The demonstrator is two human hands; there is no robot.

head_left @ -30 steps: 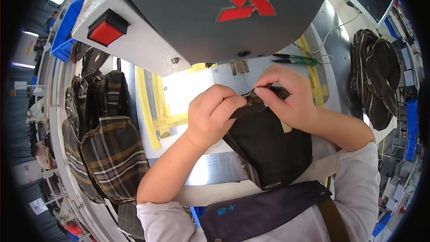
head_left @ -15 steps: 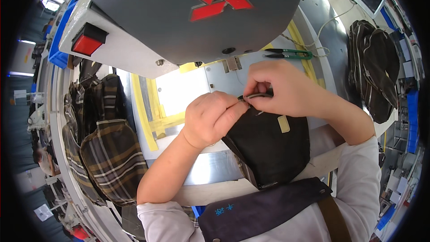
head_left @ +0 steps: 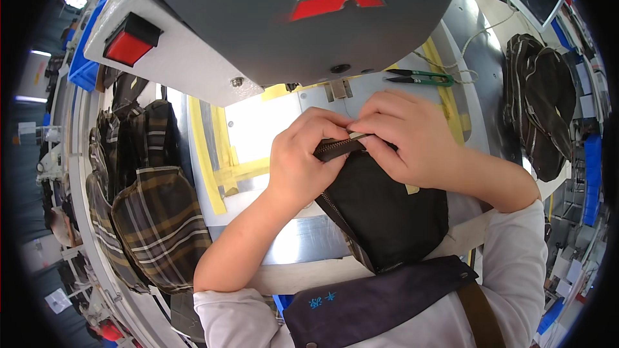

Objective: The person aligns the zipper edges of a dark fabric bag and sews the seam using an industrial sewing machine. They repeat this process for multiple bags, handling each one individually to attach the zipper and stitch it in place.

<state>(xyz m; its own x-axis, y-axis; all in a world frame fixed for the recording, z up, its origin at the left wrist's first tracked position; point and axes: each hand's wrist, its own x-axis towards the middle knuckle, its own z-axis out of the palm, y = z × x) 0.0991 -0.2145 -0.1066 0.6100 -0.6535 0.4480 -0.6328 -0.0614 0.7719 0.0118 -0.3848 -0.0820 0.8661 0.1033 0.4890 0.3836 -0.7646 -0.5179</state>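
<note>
Short of the machine [head_left: 303, 38], zippered edge [head_left: 335, 147] gripped.
I have left hand [head_left: 298, 154] and right hand [head_left: 416, 145] pinched closed on it; black bag [head_left: 396, 222] lies across the table edge [head_left: 284, 280]; stitching done or left, I can't tell.

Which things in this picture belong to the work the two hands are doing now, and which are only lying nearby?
In the work:
- black zippered bag, pinched at its upper edge by left hand and right hand
- sewing machine, probably

Lying nearby:
- green-handled thread snips
- plaid bags, left
- dark zippered bags, right
</note>
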